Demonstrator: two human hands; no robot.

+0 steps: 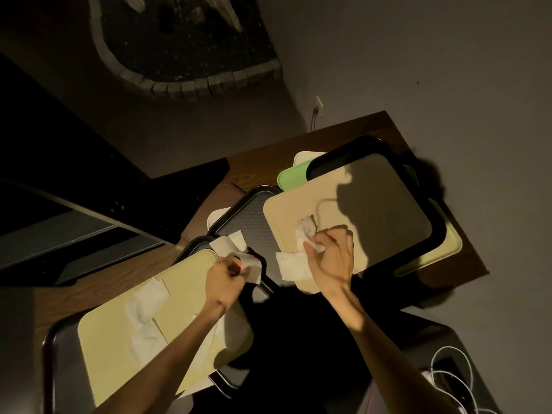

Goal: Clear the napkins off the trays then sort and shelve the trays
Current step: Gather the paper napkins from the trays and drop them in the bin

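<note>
White paper in both hands at once. My left hand (225, 277) pinches a napkin (239, 255) over the edge of the yellow tray (119, 339), fingers curled tight round it, and the sheet hangs out toward the grey tray (254, 216) just beyond. My right hand (330, 258) grips a crumpled napkin (307, 231) on the beige tray (286, 210), with a flatter napkin (291, 265) lying at that tray's near edge, just beside my wrist. The hands are apart, one tray each.

Two more napkins (146, 312) lie flat on the yellow tray, near my left forearm (dim light, so the folds are hard to read). Under the yellow one sits a black tray (49, 339), its rim showing at the left. Farther back on the wooden tabletop (260, 165) there is a loose pile: a black tray (358, 147) tilted over a green tray (288, 177), with a pale one poking out behind and another at the right edge.

White cables (460, 380) curl at the lower right, off the tabletop.
</note>
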